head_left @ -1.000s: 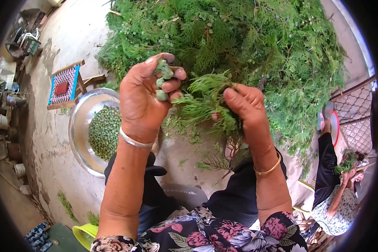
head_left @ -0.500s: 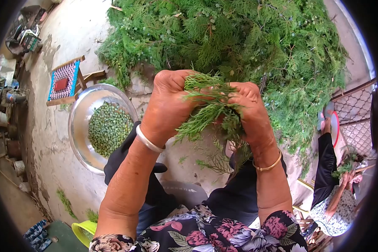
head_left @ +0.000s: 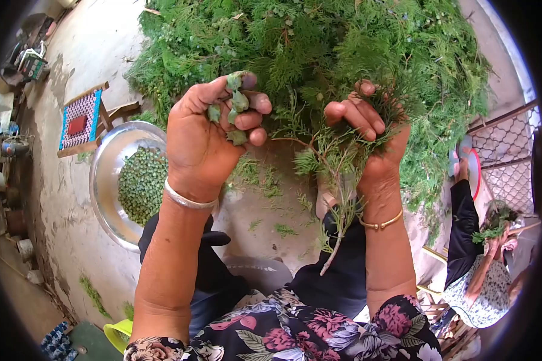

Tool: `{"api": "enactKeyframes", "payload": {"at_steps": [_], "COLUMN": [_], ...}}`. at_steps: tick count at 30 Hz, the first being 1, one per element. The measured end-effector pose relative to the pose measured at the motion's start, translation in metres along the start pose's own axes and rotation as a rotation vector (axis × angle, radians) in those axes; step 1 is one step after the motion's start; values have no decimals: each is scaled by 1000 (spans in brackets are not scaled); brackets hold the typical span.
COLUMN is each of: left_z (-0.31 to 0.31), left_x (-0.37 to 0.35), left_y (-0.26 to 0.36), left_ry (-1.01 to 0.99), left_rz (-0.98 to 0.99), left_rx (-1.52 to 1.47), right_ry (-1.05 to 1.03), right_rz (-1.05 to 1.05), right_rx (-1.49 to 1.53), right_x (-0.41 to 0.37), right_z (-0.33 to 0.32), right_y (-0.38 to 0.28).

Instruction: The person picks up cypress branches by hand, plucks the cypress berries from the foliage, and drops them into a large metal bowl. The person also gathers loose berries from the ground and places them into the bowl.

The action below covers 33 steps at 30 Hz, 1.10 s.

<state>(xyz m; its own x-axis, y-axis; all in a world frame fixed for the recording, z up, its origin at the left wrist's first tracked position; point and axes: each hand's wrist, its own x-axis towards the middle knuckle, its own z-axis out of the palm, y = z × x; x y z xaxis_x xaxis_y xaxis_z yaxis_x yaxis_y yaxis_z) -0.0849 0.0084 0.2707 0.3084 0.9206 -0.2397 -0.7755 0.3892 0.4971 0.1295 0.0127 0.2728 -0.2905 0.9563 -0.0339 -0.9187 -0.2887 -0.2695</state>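
Observation:
My left hand [head_left: 196, 135] is turned palm up with its fingers curled around several small green cones [head_left: 239, 101]. In my right hand [head_left: 384, 171] is a leafy evergreen sprig [head_left: 334, 162], its bare stem hanging down toward my knees. The fingers of this hand are bent over the foliage, which partly hides them. Both hands are apart, above the floor in front of my lap. Beyond them lies a big heap of evergreen branches [head_left: 307, 54]. Left of my knee, a metal bowl [head_left: 102, 201] holds many loose green cones [head_left: 141, 186].
A low stool with a woven seat [head_left: 81, 123] stands beyond the bowl. A yellow-green container [head_left: 119, 331] is at lower left. At right another person [head_left: 479, 289] holds some greenery, near a metal lattice [head_left: 503, 144]. Leaf scraps lie on the concrete floor [head_left: 265, 222].
My hands, close together over the sprig before, have moved apart. The left now shows cones in its turned-up fingers; the right has kept the sprig and shifted right.

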Motion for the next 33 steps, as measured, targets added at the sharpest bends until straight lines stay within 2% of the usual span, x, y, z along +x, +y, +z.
{"api": "enactKeyframes", "payload": {"at_steps": [5,7,8,9,11,12,13,14,16,18,19,21,23,25,27,28,31,33], "left_z": [14,12,20,23,26,26,27,27,30,15,18,24,18,13,11,9,7,6], "left_x": [-6,-8,-12,-13,-14,-15,-15,-15,-16,-12,-12,-13,-11,-8,-8,-11,-12,-13], "left_y": [-6,-8,-17,-24,-37,-43,-48,-52,-61,-67,-68,-68,-67,-72,-79,-75,-77,-66], "left_ry": [91,-28,40,38,-20,-21,-51,-82,-77,-121,-123,39,10,-23,44,5,15,-13], "left_rz": [2,-22,32,30,12,9,-66,-140,-105,-81,-83,-318,-351,-384,-337,-395,-314,-310], "left_rx": [92,451,664,664,1016,1016,982,947,981,1098,1099,509,493,477,262,179,310,300], "right_ry": [-127,-170,-91,-13,50,113,115,156,220,201,179,184,303,264,203,141,140,203], "right_rz": [-42,-53,-85,-117,-145,-169,-168,-188,-223,-232,-239,-265,-333,-278,-269,-269,-178,-176], "right_rx": [-17,3,-20,-43,-120,-196,-194,-318,-502,-517,-533,-546,-693,-768,-774,-820,-684,-750], "right_x": [-1,-1,0,0,3,4,5,6,6,7,7,9,11,6,7,8,9,5], "right_z": [-2,-2,-2,-2,-2,-3,-3,-3,-5,-5,-4,-1,4,6,9,6,12,13], "right_y": [-6,-9,-12,-13,-12,-10,-6,-2,8,15,18,24,30,28,31,28,13,0]}}
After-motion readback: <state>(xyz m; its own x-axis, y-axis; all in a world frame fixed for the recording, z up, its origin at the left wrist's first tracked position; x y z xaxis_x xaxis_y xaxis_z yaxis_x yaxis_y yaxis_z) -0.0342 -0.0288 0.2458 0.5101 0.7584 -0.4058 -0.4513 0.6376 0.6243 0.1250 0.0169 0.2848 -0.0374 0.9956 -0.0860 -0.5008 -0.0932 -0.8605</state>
